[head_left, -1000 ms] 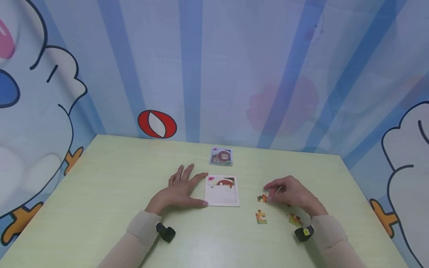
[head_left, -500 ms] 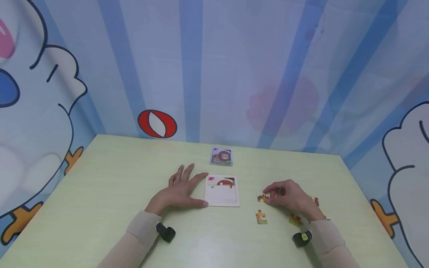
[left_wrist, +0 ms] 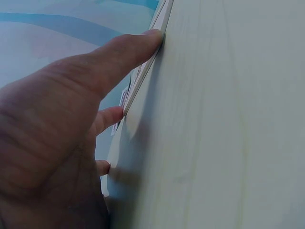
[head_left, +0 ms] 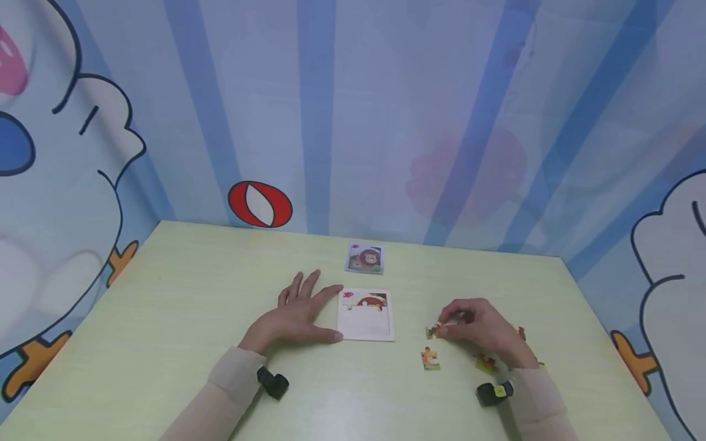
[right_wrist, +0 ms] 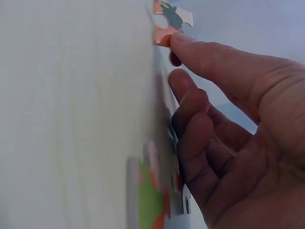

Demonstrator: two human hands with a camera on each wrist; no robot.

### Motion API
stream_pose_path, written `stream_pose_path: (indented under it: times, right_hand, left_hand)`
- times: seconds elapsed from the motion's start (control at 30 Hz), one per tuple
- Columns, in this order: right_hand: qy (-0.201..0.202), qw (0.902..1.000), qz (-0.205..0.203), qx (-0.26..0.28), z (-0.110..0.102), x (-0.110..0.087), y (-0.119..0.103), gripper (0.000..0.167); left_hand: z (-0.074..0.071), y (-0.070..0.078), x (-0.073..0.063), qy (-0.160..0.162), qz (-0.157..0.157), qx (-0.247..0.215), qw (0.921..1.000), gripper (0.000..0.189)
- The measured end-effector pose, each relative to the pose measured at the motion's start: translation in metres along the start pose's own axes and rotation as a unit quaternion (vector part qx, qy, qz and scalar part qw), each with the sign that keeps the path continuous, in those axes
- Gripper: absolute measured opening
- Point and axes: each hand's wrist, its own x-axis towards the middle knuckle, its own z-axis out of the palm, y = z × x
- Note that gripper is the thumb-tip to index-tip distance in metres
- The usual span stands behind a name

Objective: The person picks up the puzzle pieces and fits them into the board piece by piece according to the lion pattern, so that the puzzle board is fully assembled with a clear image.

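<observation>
A white puzzle frame [head_left: 365, 324] lies on the table, its top strip filled with lion-picture pieces and its lower part bare white. My left hand [head_left: 298, 315] is spread at the frame's left side, with thumb and index fingertips against its edge; the left wrist view shows the thumb [left_wrist: 138, 47] on the rim. To the right of the frame, my right hand [head_left: 477, 327] pinches a jigsaw piece [right_wrist: 174, 21] between thumb and index finger, tilted up in the head view. Another jigsaw piece [head_left: 430, 359] lies just below it on the table.
Behind the frame lies a lion picture card [head_left: 365, 258]. More jigsaw pieces lie around the right forearm, one a green and orange piece [head_left: 486, 363], partly hidden by the hand and wrist. A striped curtain [head_left: 375, 122] hangs behind the pale table [head_left: 193, 275].
The right hand has taken hold of the jigsaw piece; the piece has tilted and moved slightly towards me. The left hand and frame have stayed in place.
</observation>
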Motion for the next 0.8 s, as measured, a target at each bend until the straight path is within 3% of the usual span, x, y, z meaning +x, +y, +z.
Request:
stream_pose_path:
  times: [0.27,0.5,0.8]
  right_hand:
    - [-0.007,0.9990,-0.005,0.045,-0.005,-0.001,-0.007,0.027]
    - [-0.002,0.9974,0.022,0.069,0.007,0.005,-0.029,0.040]
    - [-0.003,0.9967,-0.004,0.081,0.025,0.021,-0.049,0.036]
  left_hand:
    - [-0.001,0.002,-0.001,0.000,0.000,0.003,1.0000,0.101]
    - [-0.003,0.002,-0.001,-0.004,-0.006,0.007,1.0000,0.100]
    - [-0.002,0.003,-0.001,-0.002,-0.005,0.005,1.0000,0.100]
